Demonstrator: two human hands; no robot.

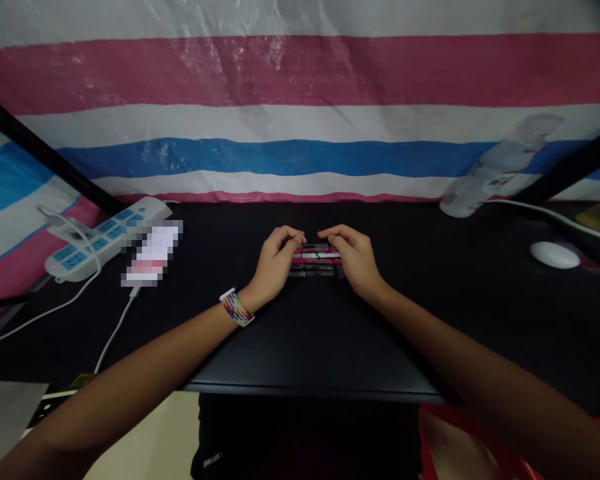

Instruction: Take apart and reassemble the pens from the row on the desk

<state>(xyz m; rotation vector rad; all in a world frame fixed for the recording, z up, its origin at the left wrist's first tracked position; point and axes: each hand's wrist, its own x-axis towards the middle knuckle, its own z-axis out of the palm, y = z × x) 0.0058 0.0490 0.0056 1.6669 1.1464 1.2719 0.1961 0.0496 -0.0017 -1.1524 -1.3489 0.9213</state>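
Several pens (316,255) lie side by side on the black table, some dark, with pink-red and white ones among them. They point left to right. My left hand (276,262) curves around their left ends, its thumb and fingers bent in close. At the right ends, my right hand (356,259) is cupped in the same way, with its thumb on the pens and its index finger bent above them. Both palms face each other, and the ends of the pens are hidden behind the fingers. A multicoloured woven watch band (238,308) circles my left wrist.
To the left are a white power strip (110,237) with blue sockets and a blurred-out phone (153,255) on a white cable (115,333). A clear bottle (497,170) and a white computer mouse (555,255) stand at the right. Striped sheeting (300,157) hangs behind the table (310,347).
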